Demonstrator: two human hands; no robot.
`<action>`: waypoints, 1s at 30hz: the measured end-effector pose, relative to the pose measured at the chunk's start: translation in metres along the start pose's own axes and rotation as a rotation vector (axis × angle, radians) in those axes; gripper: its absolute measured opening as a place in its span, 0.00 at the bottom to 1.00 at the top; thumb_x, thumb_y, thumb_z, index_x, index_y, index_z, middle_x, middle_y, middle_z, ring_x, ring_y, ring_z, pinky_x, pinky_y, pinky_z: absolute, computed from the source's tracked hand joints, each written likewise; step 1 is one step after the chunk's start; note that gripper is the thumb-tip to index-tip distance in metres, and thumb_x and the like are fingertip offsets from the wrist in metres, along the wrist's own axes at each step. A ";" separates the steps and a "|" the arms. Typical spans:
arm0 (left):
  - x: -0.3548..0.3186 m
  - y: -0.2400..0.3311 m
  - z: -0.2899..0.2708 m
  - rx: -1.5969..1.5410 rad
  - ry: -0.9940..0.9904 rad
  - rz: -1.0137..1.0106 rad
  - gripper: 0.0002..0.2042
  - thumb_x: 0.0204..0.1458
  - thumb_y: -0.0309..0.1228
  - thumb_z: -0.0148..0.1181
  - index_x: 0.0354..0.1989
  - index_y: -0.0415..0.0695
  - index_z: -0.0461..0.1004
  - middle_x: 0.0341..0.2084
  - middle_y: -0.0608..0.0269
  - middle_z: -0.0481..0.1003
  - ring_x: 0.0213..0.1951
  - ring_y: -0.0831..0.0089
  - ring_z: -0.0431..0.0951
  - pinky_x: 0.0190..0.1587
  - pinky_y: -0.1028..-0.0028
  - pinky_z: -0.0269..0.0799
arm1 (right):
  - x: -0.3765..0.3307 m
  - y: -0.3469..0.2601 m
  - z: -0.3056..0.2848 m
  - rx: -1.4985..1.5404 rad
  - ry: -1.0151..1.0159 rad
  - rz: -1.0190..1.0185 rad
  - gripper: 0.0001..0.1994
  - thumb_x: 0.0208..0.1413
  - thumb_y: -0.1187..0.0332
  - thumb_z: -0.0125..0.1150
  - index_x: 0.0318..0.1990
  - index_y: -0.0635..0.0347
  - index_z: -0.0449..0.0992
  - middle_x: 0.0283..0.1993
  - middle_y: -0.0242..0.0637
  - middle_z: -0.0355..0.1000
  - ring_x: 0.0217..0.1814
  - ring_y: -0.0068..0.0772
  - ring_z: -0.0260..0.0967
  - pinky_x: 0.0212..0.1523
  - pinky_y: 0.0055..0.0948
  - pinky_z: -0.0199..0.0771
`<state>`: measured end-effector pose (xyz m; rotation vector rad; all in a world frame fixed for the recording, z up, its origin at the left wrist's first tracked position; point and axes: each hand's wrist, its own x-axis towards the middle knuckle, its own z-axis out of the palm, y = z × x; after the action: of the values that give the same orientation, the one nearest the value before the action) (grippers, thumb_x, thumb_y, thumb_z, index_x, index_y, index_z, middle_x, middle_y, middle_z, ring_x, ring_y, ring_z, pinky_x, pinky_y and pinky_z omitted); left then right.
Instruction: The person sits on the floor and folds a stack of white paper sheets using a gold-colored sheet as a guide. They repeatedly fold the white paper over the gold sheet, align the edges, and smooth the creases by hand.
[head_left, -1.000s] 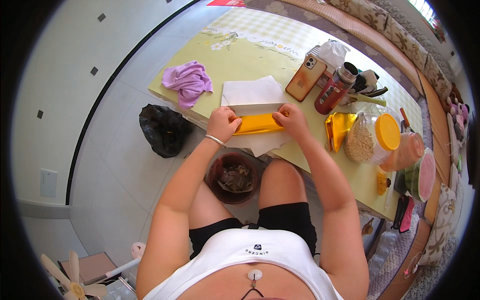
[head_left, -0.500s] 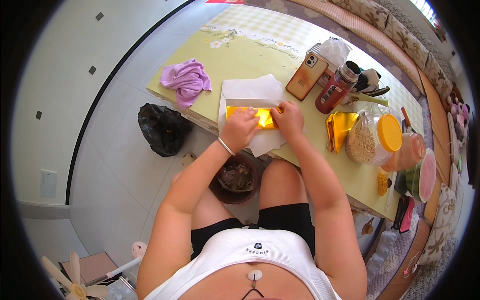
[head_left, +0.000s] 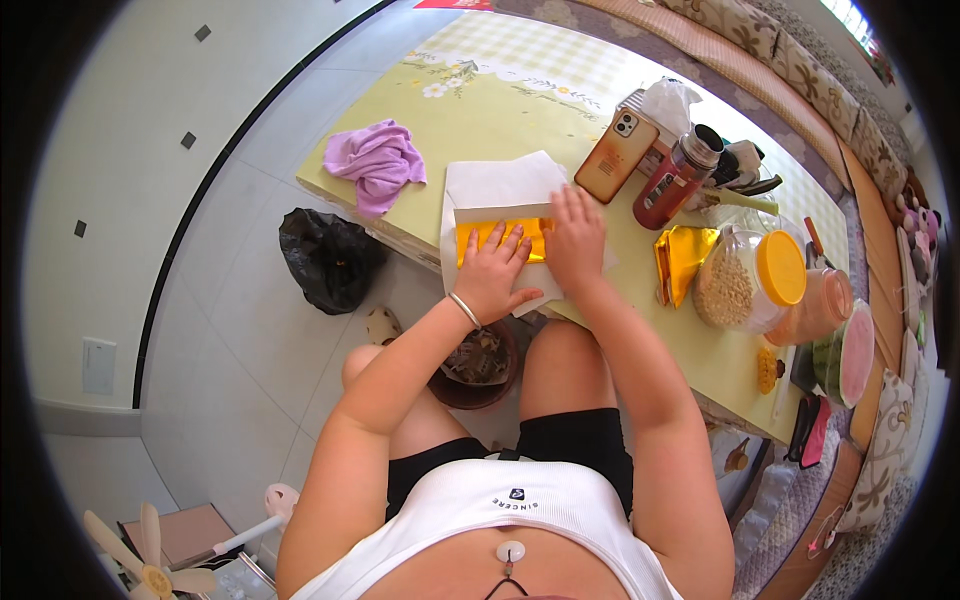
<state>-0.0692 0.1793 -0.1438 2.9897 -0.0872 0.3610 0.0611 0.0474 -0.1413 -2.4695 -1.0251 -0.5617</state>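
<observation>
A strip of shiny gold foil paper [head_left: 475, 240] lies on white paper sheets [head_left: 500, 185] at the near edge of the table. My left hand [head_left: 488, 272] rests on the gold paper with its fingers spread and its thumb stuck out to the right. At the strip's right end, my right hand [head_left: 576, 245] lies with fingers stretched out, covering that end and part of the white paper. Neither hand grips anything. A stack of folded gold paper [head_left: 684, 258] is to the right of my right hand.
A purple cloth [head_left: 375, 165] lies left on the table [head_left: 390, 110]. To the right are a phone [head_left: 616, 155], a red flask [head_left: 678, 177] and a yellow-lidded jar [head_left: 730, 280]. Below are a black bag [head_left: 325, 265] and a bin [head_left: 475, 365].
My left hand has spread its fingers and moved slightly down. My right hand has let go of the gold paper's right end and stretched its fingers forward.
</observation>
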 end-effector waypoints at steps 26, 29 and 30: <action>-0.007 -0.074 -0.033 0.236 0.264 0.095 0.11 0.48 0.26 0.58 0.40 0.42 0.81 0.37 0.56 0.78 0.47 0.57 0.76 0.56 0.53 0.66 | -0.027 0.018 -0.015 0.048 -0.115 -0.340 0.08 0.49 0.70 0.59 0.37 0.61 0.76 0.43 0.37 0.76 0.53 0.41 0.72 0.59 0.43 0.66; 0.000 -0.050 -0.033 0.083 0.359 0.089 0.12 0.46 0.27 0.60 0.40 0.43 0.81 0.37 0.57 0.78 0.47 0.55 0.76 0.53 0.53 0.68 | -0.030 0.012 -0.016 0.046 -0.068 -0.342 0.03 0.45 0.72 0.60 0.29 0.58 0.76 0.34 0.34 0.74 0.44 0.39 0.73 0.49 0.38 0.70; 0.001 -0.039 -0.028 -0.024 0.379 0.115 0.11 0.45 0.27 0.63 0.38 0.43 0.81 0.37 0.57 0.78 0.45 0.55 0.76 0.48 0.57 0.71 | -0.030 0.006 -0.017 0.044 -0.053 -0.340 0.02 0.44 0.72 0.61 0.27 0.57 0.76 0.32 0.33 0.73 0.42 0.38 0.73 0.47 0.37 0.70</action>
<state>-0.0718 0.2215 -0.1212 2.8403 -0.2229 0.9217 0.0426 0.0173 -0.1435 -2.2958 -1.4761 -0.5698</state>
